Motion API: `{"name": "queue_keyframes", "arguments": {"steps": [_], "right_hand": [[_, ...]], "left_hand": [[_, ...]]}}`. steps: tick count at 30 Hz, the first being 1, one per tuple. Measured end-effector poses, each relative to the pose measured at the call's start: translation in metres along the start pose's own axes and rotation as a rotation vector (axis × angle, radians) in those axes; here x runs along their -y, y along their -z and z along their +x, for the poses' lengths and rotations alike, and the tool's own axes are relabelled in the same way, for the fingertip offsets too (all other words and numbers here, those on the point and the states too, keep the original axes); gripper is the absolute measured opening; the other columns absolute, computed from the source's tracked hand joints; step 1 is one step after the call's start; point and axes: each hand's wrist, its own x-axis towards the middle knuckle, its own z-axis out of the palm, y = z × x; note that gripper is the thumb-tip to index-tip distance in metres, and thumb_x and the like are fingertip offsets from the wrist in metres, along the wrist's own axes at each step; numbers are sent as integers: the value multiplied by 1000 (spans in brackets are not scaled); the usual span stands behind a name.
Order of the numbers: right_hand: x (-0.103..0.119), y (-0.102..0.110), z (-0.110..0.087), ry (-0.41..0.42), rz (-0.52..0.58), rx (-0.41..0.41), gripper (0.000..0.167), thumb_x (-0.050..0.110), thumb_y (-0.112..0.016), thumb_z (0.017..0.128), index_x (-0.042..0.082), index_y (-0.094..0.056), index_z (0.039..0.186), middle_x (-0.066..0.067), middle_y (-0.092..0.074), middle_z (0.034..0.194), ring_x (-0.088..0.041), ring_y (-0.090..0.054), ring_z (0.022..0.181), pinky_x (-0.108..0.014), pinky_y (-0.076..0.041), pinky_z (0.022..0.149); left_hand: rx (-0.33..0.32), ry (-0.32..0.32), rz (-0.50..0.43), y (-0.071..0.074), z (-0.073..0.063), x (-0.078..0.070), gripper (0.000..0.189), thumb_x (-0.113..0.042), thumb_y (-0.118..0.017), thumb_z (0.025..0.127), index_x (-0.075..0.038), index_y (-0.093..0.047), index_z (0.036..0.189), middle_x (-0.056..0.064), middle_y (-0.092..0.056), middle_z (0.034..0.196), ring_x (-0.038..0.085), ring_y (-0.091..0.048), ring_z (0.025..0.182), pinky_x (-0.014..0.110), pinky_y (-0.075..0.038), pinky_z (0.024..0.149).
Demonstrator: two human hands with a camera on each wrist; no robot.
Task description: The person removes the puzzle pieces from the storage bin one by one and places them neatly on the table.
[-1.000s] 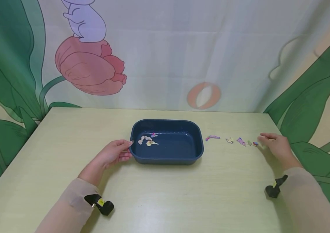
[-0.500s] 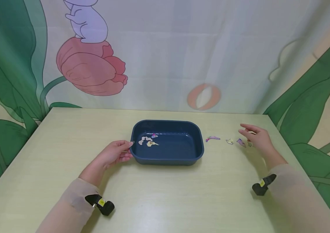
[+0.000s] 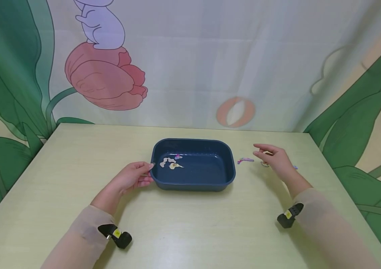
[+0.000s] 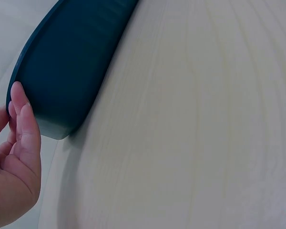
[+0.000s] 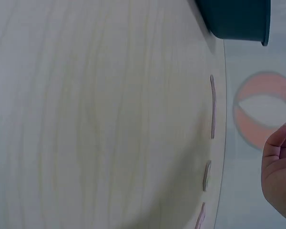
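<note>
My left hand (image 3: 134, 175) grips the left rim of a dark blue rectangular tray (image 3: 194, 186), thumb over the edge and fingers against the outer wall. Inside the tray, toward its left side, lie small flat cut-outs: a whitish wavy one (image 3: 163, 163), a cream one (image 3: 174, 165) and a pink-purple one (image 3: 178, 157). Over the table right of the tray hovers my right hand (image 3: 276, 160), index finger extended, thumb apart from it, nothing visible between them. Below its fingertips a pale cut-out (image 3: 264, 164) is partly covered. A long purple-pink cut-out (image 3: 245, 160) lies between tray and hand.
Another small colourful cut-out (image 3: 295, 167) shows behind the right wrist; other pieces there are hidden by the hand. The pale wooden table (image 3: 190, 228) ends at a printed curtain (image 3: 183, 74) along the back. Each wrist carries a black camera (image 3: 286, 220).
My right hand has moved left along the row of cut-outs, from the far right piece toward the tray. The left hand stays on the rim, and the tray has not shifted.
</note>
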Motion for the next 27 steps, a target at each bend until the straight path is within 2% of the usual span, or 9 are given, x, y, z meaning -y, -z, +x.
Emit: {"name": "queue_keyframes", "arguments": {"steps": [7, 12, 20, 27], "right_hand": [[4, -13, 1, 10, 8, 22, 49, 37, -63, 88, 13, -54, 131, -7, -49, 105, -29, -48, 87, -39, -44, 77], [9, -22, 1, 63, 24, 37, 47, 32, -65, 88, 11, -56, 129, -6, -51, 101, -37, -50, 89, -43, -44, 78], [26, -40, 2, 122, 73, 84, 46, 32, -68, 86, 9, -59, 125, -3, -53, 94, -35, -53, 85, -37, -45, 71], [41, -54, 0, 123, 83, 122, 44, 32, -68, 85, 11, -61, 123, -5, -54, 96, -38, -53, 89, -38, -47, 72]], "left_hand": [[0, 0, 1, 0, -1, -1, 39, -28, -52, 97, 9, -50, 110, 7, -59, 79, 16, -63, 71, 22, -53, 67], [-2, 0, 1, 0, -1, -1, 39, -28, -52, 96, 9, -50, 111, 7, -59, 79, 16, -63, 71, 22, -53, 67], [5, -4, -12, 0, 0, 0, 37, -28, -53, 96, 8, -51, 107, 7, -59, 79, 15, -63, 70, 22, -53, 67], [2, -3, -20, 0, 1, 1, 35, -26, -52, 96, 8, -52, 106, 6, -60, 78, 15, -63, 69, 22, -54, 67]]}}
